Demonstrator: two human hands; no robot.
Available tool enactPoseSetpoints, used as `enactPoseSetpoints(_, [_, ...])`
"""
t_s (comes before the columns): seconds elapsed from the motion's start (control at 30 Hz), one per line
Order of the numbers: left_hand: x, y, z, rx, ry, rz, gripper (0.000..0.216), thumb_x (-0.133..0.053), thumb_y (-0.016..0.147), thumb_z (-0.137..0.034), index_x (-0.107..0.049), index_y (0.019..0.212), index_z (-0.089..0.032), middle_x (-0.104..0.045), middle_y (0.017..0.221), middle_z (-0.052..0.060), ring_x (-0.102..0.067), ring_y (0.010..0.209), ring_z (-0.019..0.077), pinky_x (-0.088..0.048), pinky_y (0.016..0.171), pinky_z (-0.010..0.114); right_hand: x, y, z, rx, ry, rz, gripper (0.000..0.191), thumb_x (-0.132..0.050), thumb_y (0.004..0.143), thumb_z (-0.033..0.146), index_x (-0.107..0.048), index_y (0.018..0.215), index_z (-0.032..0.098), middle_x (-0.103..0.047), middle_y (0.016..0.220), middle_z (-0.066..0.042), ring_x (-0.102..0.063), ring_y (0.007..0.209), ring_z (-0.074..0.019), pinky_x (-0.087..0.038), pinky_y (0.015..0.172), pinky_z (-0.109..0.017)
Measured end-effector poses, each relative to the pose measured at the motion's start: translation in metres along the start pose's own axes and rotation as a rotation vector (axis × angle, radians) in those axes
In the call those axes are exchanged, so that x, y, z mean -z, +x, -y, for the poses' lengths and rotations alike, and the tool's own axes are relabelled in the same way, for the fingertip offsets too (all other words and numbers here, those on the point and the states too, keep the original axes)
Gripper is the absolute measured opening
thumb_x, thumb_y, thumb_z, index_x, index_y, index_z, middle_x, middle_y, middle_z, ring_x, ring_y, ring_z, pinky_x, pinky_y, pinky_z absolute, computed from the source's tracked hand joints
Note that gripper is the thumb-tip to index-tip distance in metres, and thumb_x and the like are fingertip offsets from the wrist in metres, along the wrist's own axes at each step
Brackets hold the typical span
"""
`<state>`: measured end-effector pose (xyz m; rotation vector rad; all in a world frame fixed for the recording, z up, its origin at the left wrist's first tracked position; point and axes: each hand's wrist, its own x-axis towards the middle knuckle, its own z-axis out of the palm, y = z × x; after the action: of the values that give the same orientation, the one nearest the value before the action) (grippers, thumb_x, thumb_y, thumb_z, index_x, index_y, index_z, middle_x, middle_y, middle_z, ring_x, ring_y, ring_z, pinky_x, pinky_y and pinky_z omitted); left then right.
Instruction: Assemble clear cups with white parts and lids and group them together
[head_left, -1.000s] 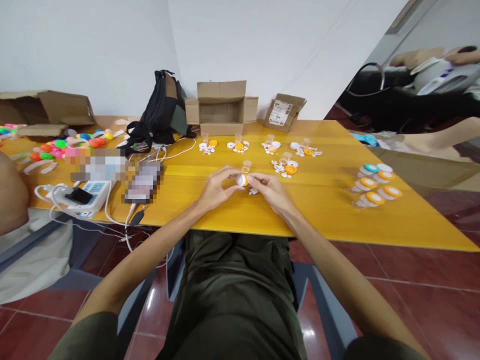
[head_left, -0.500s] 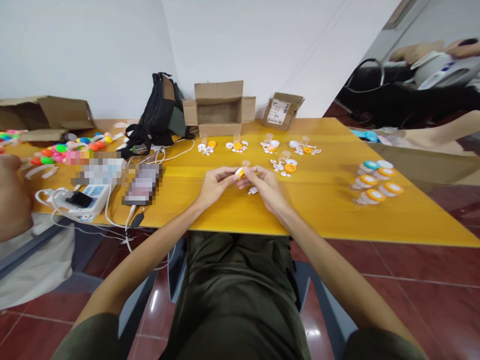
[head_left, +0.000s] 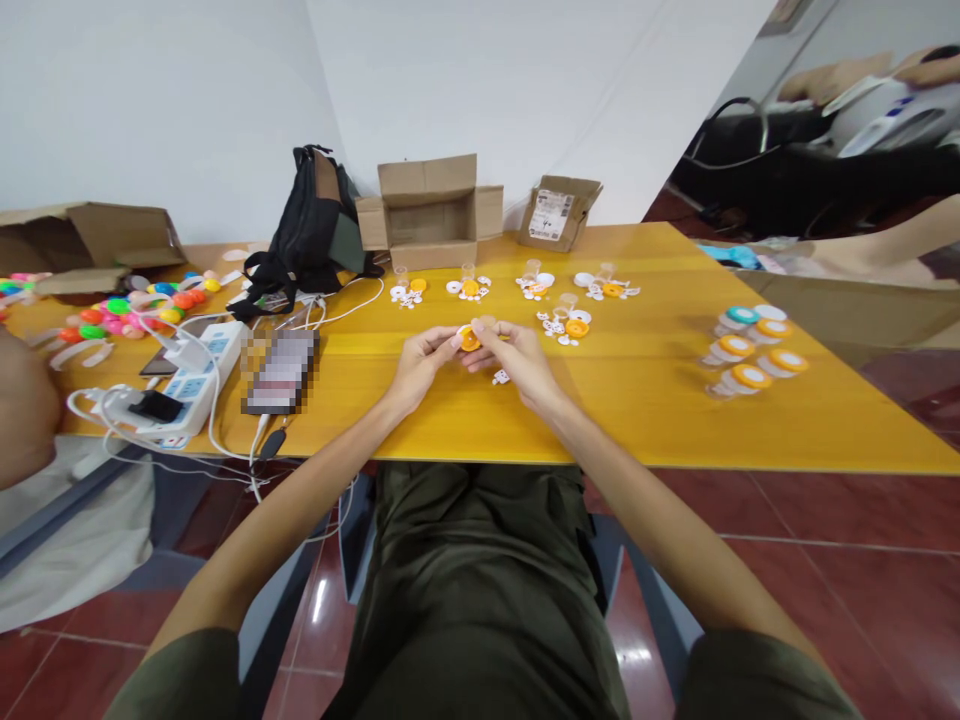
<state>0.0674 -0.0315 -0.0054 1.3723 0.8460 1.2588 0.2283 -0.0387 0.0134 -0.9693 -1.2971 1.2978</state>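
**Head view: both hands closed on one small orange part**

Head camera. The landmark is the open cardboard box (head_left: pixel 427 212) at the far edge of the yellow table (head_left: pixel 645 410).

- The left hand (head_left: pixel 418 362) and the right hand (head_left: pixel 519 360) meet in front of the box, nearer the person. Their fingertips are drawn together and pinch the same orange round part (head_left: pixel 469 340) from either side.
- The part is held just above the tabletop. Its finer detail is too small to tell.
- A small white piece (head_left: pixel 500 377) lies on the table just beside the right hand, on the near side.
- Five little clusters of white and orange parts (head_left: pixel 566 326) lie between the box and the hands, some with clear cups.
- Stacked round units (head_left: pixel 750 352), orange-topped and one teal, sit well to the right of the box.
- A black backpack (head_left: pixel 315 230) touches the box's left flap, and a smaller labelled carton (head_left: pixel 559 212) stands just to the box's right.
- A white power strip (head_left: pixel 187 372) with cables lies left of and nearer than the box. Beyond it are bright plastic pieces (head_left: pixel 127 305).
- Another person's arm (head_left: pixel 26 410) shows at the left edge.
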Motion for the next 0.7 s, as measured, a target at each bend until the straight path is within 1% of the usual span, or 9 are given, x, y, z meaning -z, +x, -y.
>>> enactPoseSetpoints(0.1, [-0.001,0.000,-0.001,0.028,-0.038,0.018,0.042,-0.081,0.076,-0.056,-0.079,0.100,-0.021,-0.080,0.100,0.005,-0.073,0.094,0.0215,-0.059,0.088,0.035,0.001,0.000,0.002,-0.007,-0.029,0.000,0.057,-0.076,0.071,0.075,-0.057,0.067,0.022,-0.073,0.064,-0.005,-0.076,0.064,-0.0230,-0.066,0.058,-0.033])
enactPoseSetpoints(0.2, [-0.002,-0.002,-0.004,0.039,-0.078,0.019,0.046,-0.083,0.073,-0.057,-0.079,0.100,-0.020,-0.080,0.101,0.006,-0.073,0.091,0.0206,-0.059,0.087,0.034,0.001,0.000,0.005,-0.007,-0.076,-0.005,0.059,-0.076,0.069,0.076,-0.054,0.064,0.022,-0.072,0.061,-0.004,-0.074,0.059,-0.0203,-0.062,0.053,-0.028])
enactPoseSetpoints(0.33, [-0.005,-0.002,-0.005,0.051,-0.103,0.023,0.044,-0.085,0.072,-0.055,-0.079,0.095,-0.018,-0.080,0.099,0.007,-0.073,0.093,0.0219,-0.059,0.086,0.033,0.004,-0.001,0.006,-0.007,-0.189,-0.029,0.062,-0.073,0.067,0.081,-0.058,0.063,0.021,-0.068,0.054,-0.002,-0.066,0.049,-0.0149,-0.054,0.048,-0.023])
enactPoseSetpoints(0.43, [-0.006,-0.001,-0.005,0.073,-0.115,0.021,0.044,-0.087,0.069,-0.054,-0.078,0.091,-0.017,-0.080,0.096,0.007,-0.074,0.092,0.0221,-0.059,0.084,0.032,0.006,0.000,0.002,0.014,-0.272,-0.053,0.062,-0.070,0.068,0.082,-0.060,0.063,0.021,-0.065,0.052,-0.001,-0.062,0.047,-0.0146,-0.049,0.046,-0.024])
enactPoseSetpoints(0.53, [-0.005,-0.001,-0.004,0.108,-0.138,0.010,0.043,-0.087,0.069,-0.053,-0.077,0.089,-0.017,-0.079,0.093,0.007,-0.075,0.088,0.0216,-0.060,0.084,0.033,0.009,0.000,-0.001,0.058,-0.369,-0.061,0.060,-0.066,0.074,0.081,-0.058,0.063,0.023,-0.064,0.053,-0.001,-0.061,0.049,-0.0158,-0.048,0.049,-0.027])
enactPoseSetpoints(0.6, [-0.004,-0.001,-0.005,0.134,-0.160,-0.012,0.041,-0.087,0.071,-0.052,-0.077,0.088,-0.016,-0.079,0.091,0.007,-0.076,0.086,0.0216,-0.060,0.085,0.033,0.014,-0.001,-0.001,0.142,-0.471,-0.053,0.056,-0.061,0.082,0.076,-0.059,0.065,0.023,-0.067,0.058,-0.002,-0.063,0.054,-0.0175,-0.051,0.056,-0.029])
enactPoseSetpoints(0.63, [-0.004,-0.001,-0.005,0.146,-0.170,-0.027,0.039,-0.086,0.072,-0.050,-0.076,0.088,-0.016,-0.079,0.090,0.007,-0.076,0.086,0.0217,-0.060,0.085,0.034,0.018,-0.003,-0.001,0.203,-0.536,-0.043,0.053,-0.060,0.086,0.072,-0.062,0.068,0.022,-0.069,0.064,-0.003,-0.065,0.059,-0.0190,-0.053,0.061,-0.031])
enactPoseSetpoints(0.7, [-0.004,-0.001,-0.006,0.171,-0.190,-0.059,0.036,-0.085,0.074,-0.047,-0.075,0.088,-0.016,-0.079,0.089,0.007,-0.076,0.087,0.0219,-0.060,0.088,0.035,0.029,-0.008,-0.001,0.345,-0.674,0.002,0.041,-0.059,0.092,0.060,-0.068,0.080,0.022,-0.074,0.081,-0.006,-0.070,0.077,-0.0234,-0.056,0.075,-0.037])
